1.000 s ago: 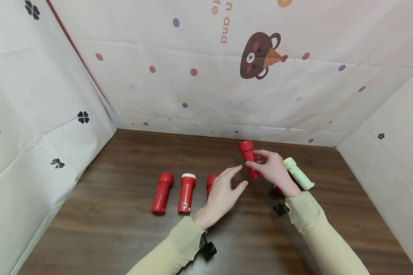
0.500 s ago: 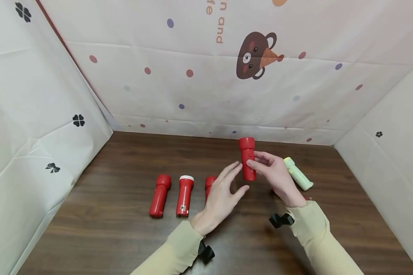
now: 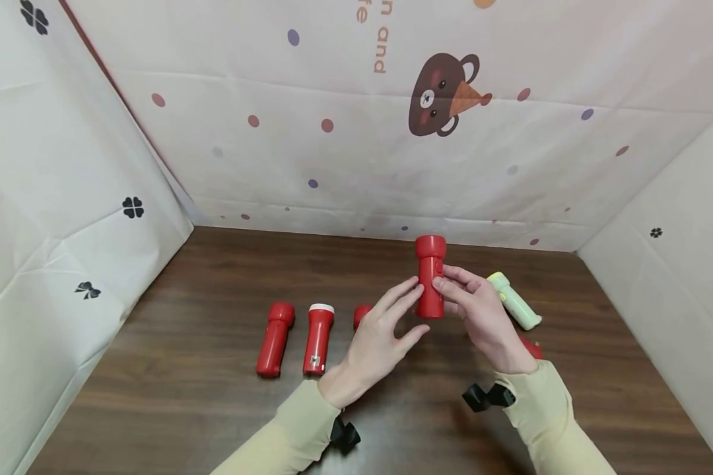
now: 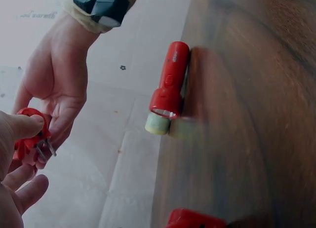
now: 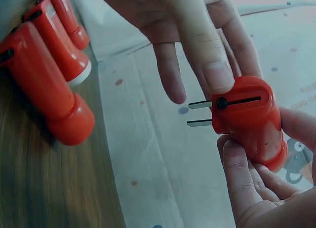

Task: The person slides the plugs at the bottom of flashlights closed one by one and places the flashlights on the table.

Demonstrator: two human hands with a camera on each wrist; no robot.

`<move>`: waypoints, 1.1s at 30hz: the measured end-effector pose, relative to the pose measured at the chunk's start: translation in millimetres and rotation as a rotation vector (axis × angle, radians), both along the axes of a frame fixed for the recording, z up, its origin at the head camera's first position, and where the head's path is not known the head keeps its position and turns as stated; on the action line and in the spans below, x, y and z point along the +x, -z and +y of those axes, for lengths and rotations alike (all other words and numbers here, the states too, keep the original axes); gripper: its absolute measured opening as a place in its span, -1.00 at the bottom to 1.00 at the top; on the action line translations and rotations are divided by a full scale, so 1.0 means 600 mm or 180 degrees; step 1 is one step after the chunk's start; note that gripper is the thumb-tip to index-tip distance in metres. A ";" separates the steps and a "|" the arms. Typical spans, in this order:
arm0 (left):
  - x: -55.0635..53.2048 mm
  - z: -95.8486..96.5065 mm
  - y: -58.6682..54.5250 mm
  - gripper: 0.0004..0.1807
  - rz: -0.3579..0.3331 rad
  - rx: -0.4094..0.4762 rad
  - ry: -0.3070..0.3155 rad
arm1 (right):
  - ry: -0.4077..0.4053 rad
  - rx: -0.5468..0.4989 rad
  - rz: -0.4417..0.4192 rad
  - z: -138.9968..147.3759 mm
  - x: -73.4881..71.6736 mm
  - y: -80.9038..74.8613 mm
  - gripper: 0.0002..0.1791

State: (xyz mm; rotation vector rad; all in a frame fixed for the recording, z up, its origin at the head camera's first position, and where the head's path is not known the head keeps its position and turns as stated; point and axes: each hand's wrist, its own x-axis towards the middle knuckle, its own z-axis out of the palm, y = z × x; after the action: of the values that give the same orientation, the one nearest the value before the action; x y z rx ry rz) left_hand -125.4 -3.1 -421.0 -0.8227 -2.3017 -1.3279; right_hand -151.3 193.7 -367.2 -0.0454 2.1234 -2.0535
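A red flashlight [image 3: 430, 284] is held above the table, its wide head towards the back wall. My right hand [image 3: 486, 320] grips it from the right, thumb along its side. From the left, my left hand [image 3: 371, 346] reaches in with fairly straight fingers touching the barrel. Seen in the right wrist view, the flashlight's tail [image 5: 249, 114] has two metal plug prongs [image 5: 200, 123] sticking out. A black slider [image 5: 222, 102] sits in a slot there, and the left thumb [image 5: 217, 72] rests beside it.
On the brown table [image 3: 214, 409] lie two red flashlights, one plain [image 3: 275, 340] and one white-rimmed [image 3: 317, 340]. A third [image 3: 361, 315] is partly hidden by the left hand. At right are a pale green flashlight [image 3: 515, 301] and another red one [image 3: 532, 347].
The held flashlight has turned from a slant to nearly straight. The left fingers, apart from it one second ago, now touch it. My right hand has shifted slightly down.
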 end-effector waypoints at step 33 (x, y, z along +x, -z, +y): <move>0.006 -0.057 -0.034 -0.36 0.0781 -0.0257 0.0296 | -0.0792 -0.0988 0.0084 -0.019 0.033 0.008 -0.73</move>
State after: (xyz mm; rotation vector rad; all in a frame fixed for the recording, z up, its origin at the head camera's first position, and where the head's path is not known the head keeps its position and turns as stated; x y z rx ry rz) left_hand -121.9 -37.6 -400.9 -1.0670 -2.1583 -1.1072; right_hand -131.4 182.0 -371.9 -0.3616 1.6920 -2.2132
